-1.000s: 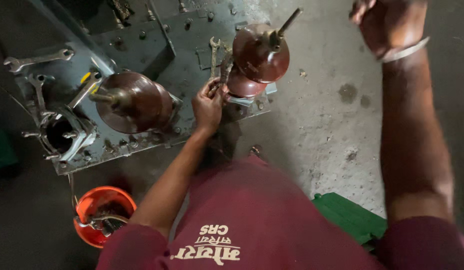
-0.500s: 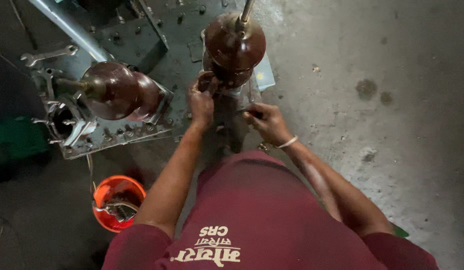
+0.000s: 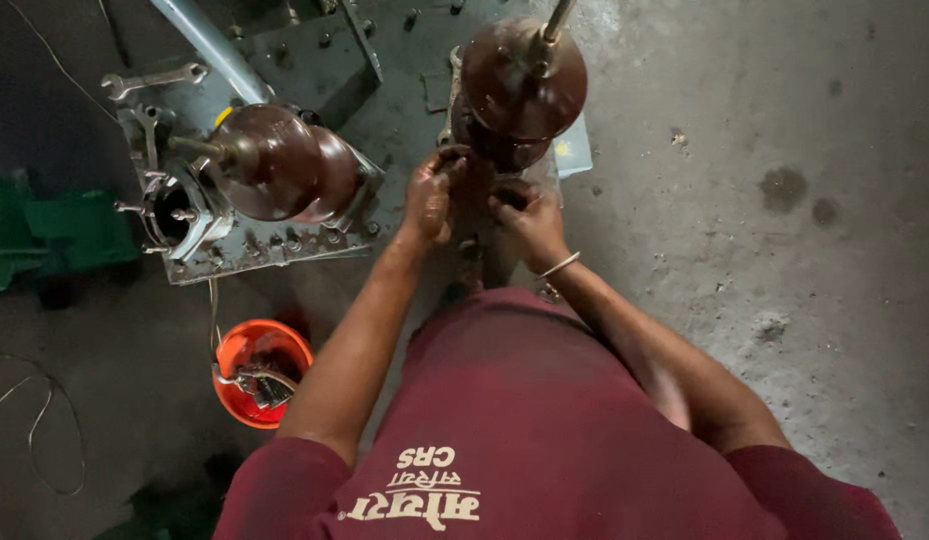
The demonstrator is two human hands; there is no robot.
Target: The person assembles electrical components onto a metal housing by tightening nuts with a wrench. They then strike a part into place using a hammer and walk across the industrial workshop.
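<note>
gripping at the underside of the brown ribbed insulator (image 3: 524,85), the fingers of the left hand (image 3: 429,200) were curled narrow against its lower skirt, though what they pinched there was too dark to tell. the right hand (image 3: 524,222) sat just beside it, fingers bent in toward the same base, a thin metal bangle (image 3: 559,265) on the wrist; whether it held anything could not be told. the insulator stood upright at the near edge of the grey steel cover plate (image 3: 384,90), a metal rod rising from its top. a second brown insulator (image 3: 279,160) stood to the left on the plate. farther off lay a spanner (image 3: 154,78), and an orange bucket (image 3: 254,350) sat on the concrete floor (image 3: 784,250).
</note>
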